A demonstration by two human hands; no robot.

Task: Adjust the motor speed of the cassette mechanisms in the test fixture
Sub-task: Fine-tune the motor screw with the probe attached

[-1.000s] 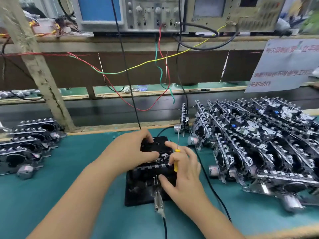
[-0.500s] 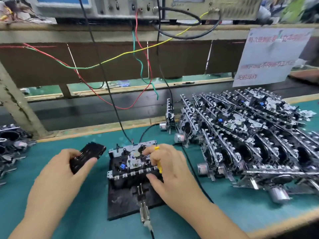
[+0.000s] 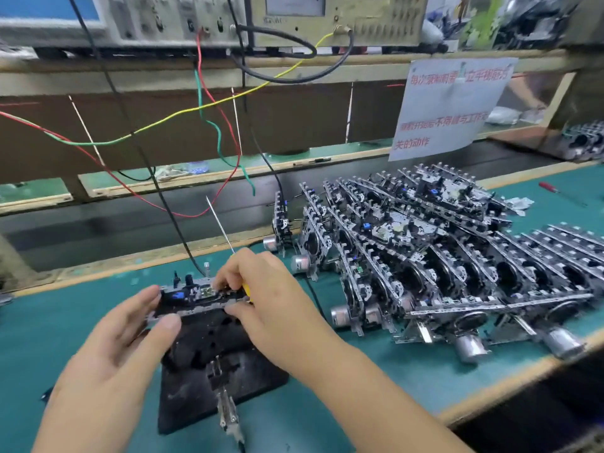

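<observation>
A cassette mechanism (image 3: 196,297) sits tilted over the top of the black test fixture (image 3: 235,384) on the green bench mat. My left hand (image 3: 130,348) pinches its left end between thumb and fingers. My right hand (image 3: 274,302) pinches the mechanism's right end. It also holds a yellow-handled screwdriver (image 3: 219,225), whose thin shaft points up and away. The fixture's metal toggle clamp (image 3: 225,408) sticks out toward me at the front. The underside of the mechanism is hidden.
A large pile of cassette mechanisms (image 3: 441,256) with silver motors fills the bench to the right. Test instruments (image 3: 294,18) stand on the shelf above, with coloured wires (image 3: 209,122) and a black cable (image 3: 170,210) hanging down. A paper sign (image 3: 451,103) and a red screwdriver (image 3: 552,188) are at the far right.
My left hand no longer holds the black cassette and now grips the mechanism's left end. The mechanism has tipped up from the fixture, and the screwdriver shaft swung upward.
</observation>
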